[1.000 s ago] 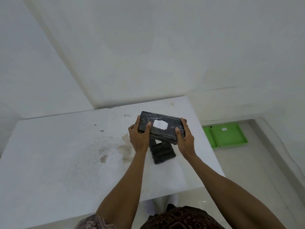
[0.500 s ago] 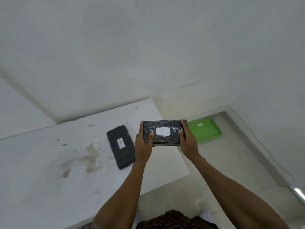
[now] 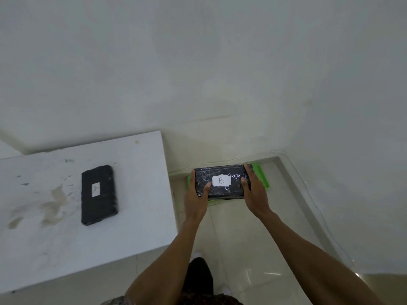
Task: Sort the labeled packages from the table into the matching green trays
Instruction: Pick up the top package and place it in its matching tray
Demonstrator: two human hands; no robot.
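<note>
Seen from the head camera, looking down: two bare arms reach forward from the bottom edge. Both hands hold one black package wrapped in shiny plastic, the B package (image 3: 222,181), flat and level in the air, right of centre. The left hand (image 3: 196,194) clasps its left end, thumb lying across the top face beside the label and fingers curled round the far left corner. The right hand (image 3: 253,190) clasps its right end in the same way, thumb on top and fingers round the far right corner. A white paper label (image 3: 221,180) marked with a handwritten "B" sits in the middle of the top face, between the two thumbs.

Directly beneath the package, on the pale tiled floor (image 3: 242,238), lies a green tray (image 3: 263,177). Only its edges show: a strip at the left past the left hand, a larger part at the right past the right hand, and a thin line along the near edge.

To the left stands a white, stained worktop (image 3: 44,238). On it a second black package, the A package (image 3: 98,194), lies flat with its long side running near to far, well apart from both hands. Its small white label appears to read "A". White walls fill the upper part of the view.
</note>
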